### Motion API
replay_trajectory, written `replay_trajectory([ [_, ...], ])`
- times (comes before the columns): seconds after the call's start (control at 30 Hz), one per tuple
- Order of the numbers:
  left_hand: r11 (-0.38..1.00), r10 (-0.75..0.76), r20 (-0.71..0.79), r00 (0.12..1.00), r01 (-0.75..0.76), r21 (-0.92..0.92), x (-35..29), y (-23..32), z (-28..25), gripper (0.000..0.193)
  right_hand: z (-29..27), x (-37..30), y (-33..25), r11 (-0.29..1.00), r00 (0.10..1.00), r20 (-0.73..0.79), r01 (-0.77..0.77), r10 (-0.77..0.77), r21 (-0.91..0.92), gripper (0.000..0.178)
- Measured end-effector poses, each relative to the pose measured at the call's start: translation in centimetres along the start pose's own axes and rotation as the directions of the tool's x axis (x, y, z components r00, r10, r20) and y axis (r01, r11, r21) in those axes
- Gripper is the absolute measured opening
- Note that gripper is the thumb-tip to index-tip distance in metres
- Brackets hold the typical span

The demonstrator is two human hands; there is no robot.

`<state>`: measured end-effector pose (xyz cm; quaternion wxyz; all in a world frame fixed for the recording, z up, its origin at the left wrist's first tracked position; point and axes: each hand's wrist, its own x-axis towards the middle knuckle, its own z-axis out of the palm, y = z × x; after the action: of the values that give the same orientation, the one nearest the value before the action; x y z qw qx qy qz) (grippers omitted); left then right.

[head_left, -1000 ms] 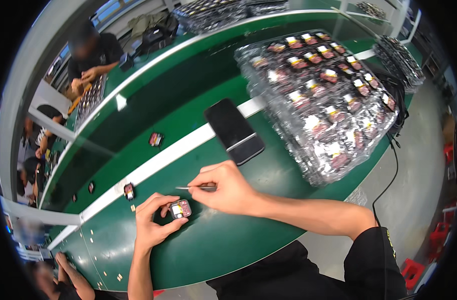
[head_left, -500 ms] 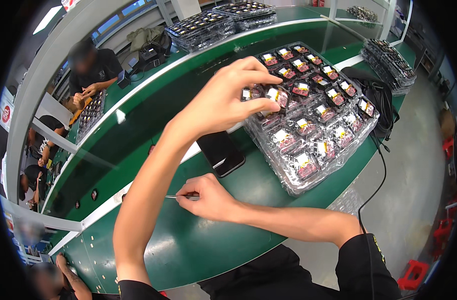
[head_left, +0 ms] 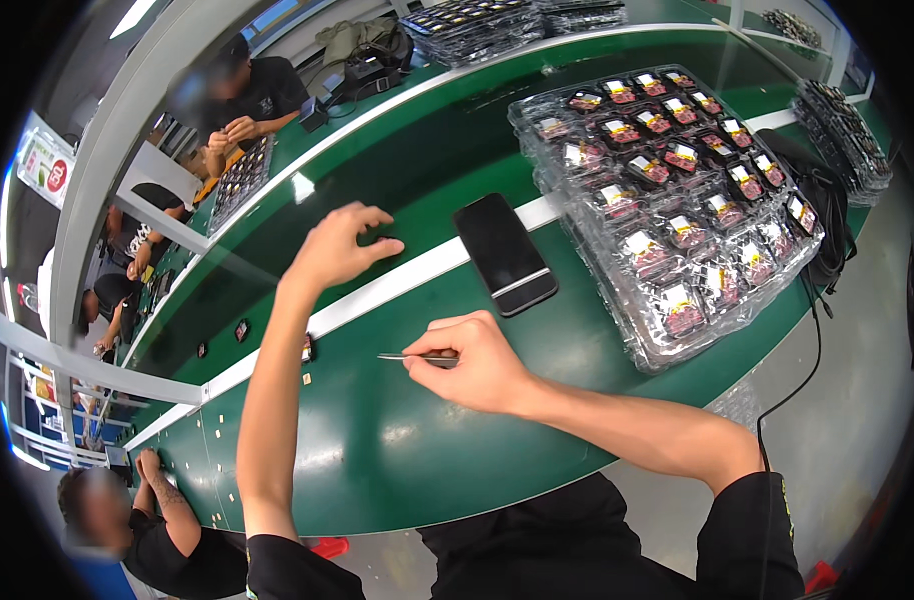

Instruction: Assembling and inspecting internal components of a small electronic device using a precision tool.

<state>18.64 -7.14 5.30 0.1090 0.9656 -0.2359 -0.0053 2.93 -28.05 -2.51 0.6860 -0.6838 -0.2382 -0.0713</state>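
My left hand (head_left: 342, 245) hovers over the green conveyor belt, thumb and fingers apart, with nothing visible between them. In my right hand (head_left: 472, 360) is a pair of slim metal tweezers (head_left: 405, 357), pinched between thumb and fingers, tips pointing left above the green table (head_left: 377, 460). A small dark piece (head_left: 307, 347) sits by the white rail, just right of my left forearm. At right, a stack of clear plastic trays (head_left: 632, 335) holds rows of small black pieces with white, yellow and red labels. Between my hands and the trays lies a black phone (head_left: 502, 255).
Two small black pieces (head_left: 242, 330) lie on the belt. A white rail (head_left: 407, 280) separates belt and table. Tiny pale bits (head_left: 217, 434) dot the table's left. A black bag (head_left: 827, 230) with a cable adjoins the trays. Several co-workers (head_left: 272, 95) sit at left.
My left hand has left the labelled pieces in the tray and moved left over the belt. The right hand keeps the tweezers. The whole view has shifted, showing more of the left side.
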Motion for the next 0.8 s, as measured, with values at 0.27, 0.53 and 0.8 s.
replay_trajectory([
  [0.27,0.959,0.037,-0.228,0.973,-0.099,-0.264,-4.2,-1.5,3.1,0.045,0.4,0.0,-1.2,1.0,0.993,-0.118,-0.003,0.002,-0.005,0.01],
  [0.53,0.851,0.075,0.012,0.997,-0.058,-0.522,-16.4,1.4,2.4,0.07,-0.1,0.5,-0.8,0.995,0.988,-0.13,-0.067,0.077,0.079,0.011],
  [0.8,0.926,0.001,-0.253,0.967,-0.097,-0.365,-20.2,1.5,5.5,0.063,0.3,0.3,-1.3,0.989,0.991,0.01,-0.134,0.134,0.061,0.011],
])
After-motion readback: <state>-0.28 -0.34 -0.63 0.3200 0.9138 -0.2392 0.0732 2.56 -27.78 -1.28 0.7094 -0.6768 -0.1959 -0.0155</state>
